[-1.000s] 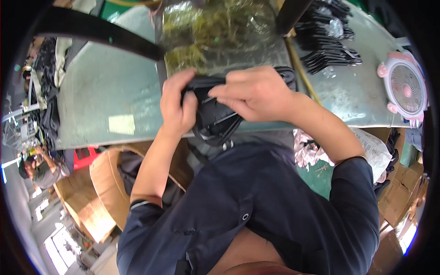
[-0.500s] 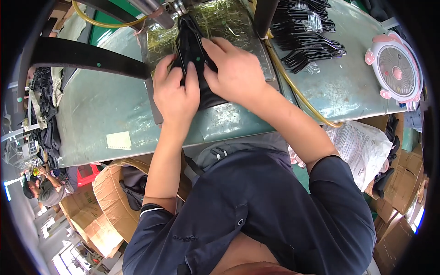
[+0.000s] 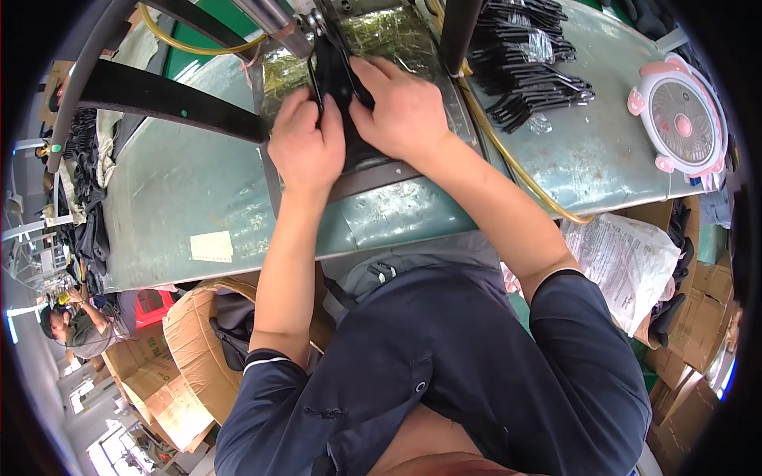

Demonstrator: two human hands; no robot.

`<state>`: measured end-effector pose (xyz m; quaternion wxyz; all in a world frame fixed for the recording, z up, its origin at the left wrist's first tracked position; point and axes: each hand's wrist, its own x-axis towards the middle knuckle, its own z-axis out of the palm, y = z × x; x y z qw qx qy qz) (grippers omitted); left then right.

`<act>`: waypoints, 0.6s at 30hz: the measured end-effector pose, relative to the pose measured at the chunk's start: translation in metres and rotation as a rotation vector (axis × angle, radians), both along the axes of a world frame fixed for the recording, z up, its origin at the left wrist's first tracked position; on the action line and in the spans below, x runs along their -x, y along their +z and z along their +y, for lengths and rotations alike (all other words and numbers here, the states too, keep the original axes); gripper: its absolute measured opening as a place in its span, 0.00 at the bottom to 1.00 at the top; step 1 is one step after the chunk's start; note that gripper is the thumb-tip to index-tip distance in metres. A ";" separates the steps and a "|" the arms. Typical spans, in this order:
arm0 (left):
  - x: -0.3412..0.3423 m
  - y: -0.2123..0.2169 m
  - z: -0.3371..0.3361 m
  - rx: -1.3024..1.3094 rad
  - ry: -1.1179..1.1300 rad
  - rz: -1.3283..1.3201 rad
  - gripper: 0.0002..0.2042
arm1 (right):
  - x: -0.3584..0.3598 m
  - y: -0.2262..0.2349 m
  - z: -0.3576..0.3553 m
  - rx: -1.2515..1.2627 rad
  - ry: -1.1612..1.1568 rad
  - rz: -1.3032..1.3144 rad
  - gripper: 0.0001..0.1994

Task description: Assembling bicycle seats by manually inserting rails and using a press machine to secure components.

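A black, glossy flexible piece, narrow at its far end, lies under a metal press machine; I cannot make out its exact kind. My left hand is closed on its left edge, fingers bent and thumb along the top. On the opposite edge, my right hand grips with bent fingers, its thumb near the left one. The far tip of the piece reaches the machine's metal fitting. Beneath it is a plate with a yellowish, crinkled film. My palms hide part of the piece.
Dark machine legs flank the plate, and a yellow hose runs along the right. Several black flat pieces are stacked beyond it, near a pink-and-white fan. A paper slip lies left. Below are cardboard boxes and a person far left.
Both hands and the black piece have moved slightly farther in toward the machine's fitting, baring more of the plate's near edge. The view has shifted a little.
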<state>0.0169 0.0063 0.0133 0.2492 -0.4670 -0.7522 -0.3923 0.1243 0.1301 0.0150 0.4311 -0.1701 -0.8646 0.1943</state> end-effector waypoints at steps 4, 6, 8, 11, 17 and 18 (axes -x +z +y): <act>0.019 -0.001 0.006 -0.020 0.037 0.029 0.09 | 0.022 -0.005 0.002 0.027 -0.023 0.016 0.22; 0.019 -0.004 0.002 -0.034 0.034 0.014 0.11 | 0.018 -0.005 -0.001 0.075 -0.026 0.007 0.23; 0.012 -0.005 0.002 -0.059 0.042 0.029 0.10 | 0.014 -0.011 0.002 0.053 -0.016 0.063 0.31; 0.002 -0.006 0.000 -0.091 0.110 -0.028 0.17 | 0.010 -0.013 0.005 0.007 -0.032 0.040 0.38; -0.003 0.010 -0.006 0.232 0.174 -0.282 0.26 | -0.013 0.014 0.009 0.211 0.096 -0.019 0.34; -0.002 0.013 -0.010 0.223 0.175 -0.285 0.26 | -0.020 0.015 0.012 0.201 0.099 -0.022 0.34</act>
